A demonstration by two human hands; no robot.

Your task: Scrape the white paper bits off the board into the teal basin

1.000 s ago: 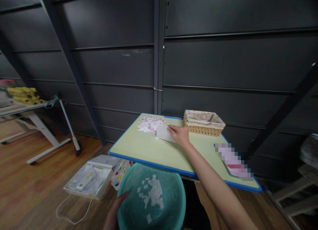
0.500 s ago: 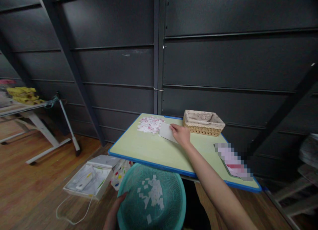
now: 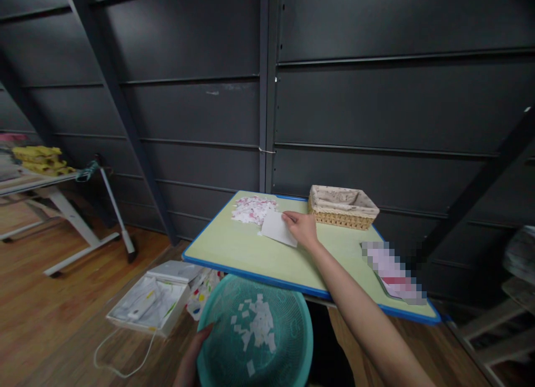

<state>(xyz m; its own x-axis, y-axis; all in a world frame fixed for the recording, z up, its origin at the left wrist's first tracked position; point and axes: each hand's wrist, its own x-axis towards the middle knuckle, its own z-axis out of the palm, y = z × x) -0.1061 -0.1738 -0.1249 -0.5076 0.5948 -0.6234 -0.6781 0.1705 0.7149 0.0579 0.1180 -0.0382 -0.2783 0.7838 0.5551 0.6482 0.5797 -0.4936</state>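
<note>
- Pinches a white card (image 3: 277, 229) in the right hand (image 3: 301, 228), at the middle of the frame, with thumb and fingers closed on its upper right part.
- Holds that card tilted above the pale table (image 3: 234, 252), with the lower edge slanting from left down toward the lower right; cannot tell contact from a slight gap beneath.
- Has the paper pile (image 3: 251, 209), white with pink flecks, just left of the card and a little higher in the frame, near the far left corner of the table.
- Covers a bit of the pile's right side with the card in this view; cannot tell touching from merely overlapping.
- Sets the right hand far nearer to the pile: leftward and slightly up from there, with only the card between.
- Spreads the pile wider across the frame than up it, without any firm long axis.
- Clasps the teal basket (image 3: 307, 327) by its left rim with the left hand (image 3: 195, 351), at lower centre, apparently with the thumb over the edge; cannot tell the placing of the hidden fingers.
- Puts the pile up and to the right of the left hand, well apart, beyond the table's blue front edge.
- Carries loose paper bits (image 3: 262, 323) inside the teal basket, clustered mid-floor and right, with a few stragglers to the left and below.
- Has a cloth-lined wicker basket (image 3: 343, 218) just behind and right of the right hand, and a pixelated flat item (image 3: 393, 273) at the table's right end.
</note>
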